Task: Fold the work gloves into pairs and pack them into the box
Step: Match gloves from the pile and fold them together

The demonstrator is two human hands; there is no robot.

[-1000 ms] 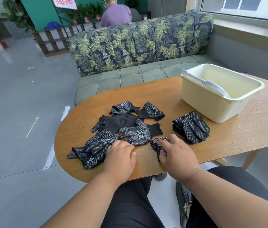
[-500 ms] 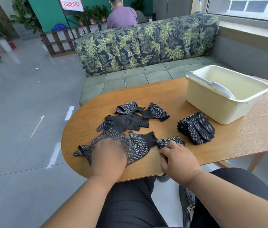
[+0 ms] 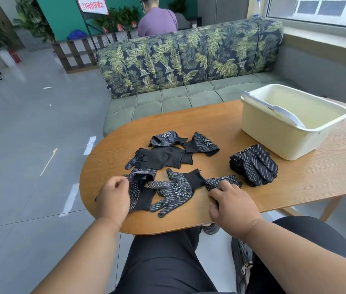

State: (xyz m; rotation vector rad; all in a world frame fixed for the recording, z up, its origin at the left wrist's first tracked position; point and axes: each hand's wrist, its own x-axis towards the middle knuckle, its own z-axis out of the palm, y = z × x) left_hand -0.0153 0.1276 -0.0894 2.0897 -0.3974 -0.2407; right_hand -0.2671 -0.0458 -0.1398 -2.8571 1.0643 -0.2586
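Note:
Several black dotted work gloves lie loose on the oval wooden table (image 3: 295, 187). My left hand (image 3: 113, 198) grips the edge of a crumpled glove (image 3: 141, 187) at the front left. A spread glove (image 3: 174, 192) lies palm-up in front of me. My right hand (image 3: 231, 202) rests with its fingertips on a small folded glove (image 3: 223, 180) beside that one's cuff. A folded stack of gloves (image 3: 254, 164) sits to the right, just before the cream plastic box (image 3: 284, 136), which stands open and holds no gloves.
More loose gloves (image 3: 163, 158) and two folded ones (image 3: 201, 143) lie toward the table's middle. A leaf-print sofa (image 3: 189, 60) stands behind the table. A person in a purple shirt (image 3: 157, 20) sits beyond it. My legs are under the near edge.
My left hand has slid left and lifted the edge of a glove, uncovering the spread glove. My right hand has stayed on the small folded glove. The camera has shifted.

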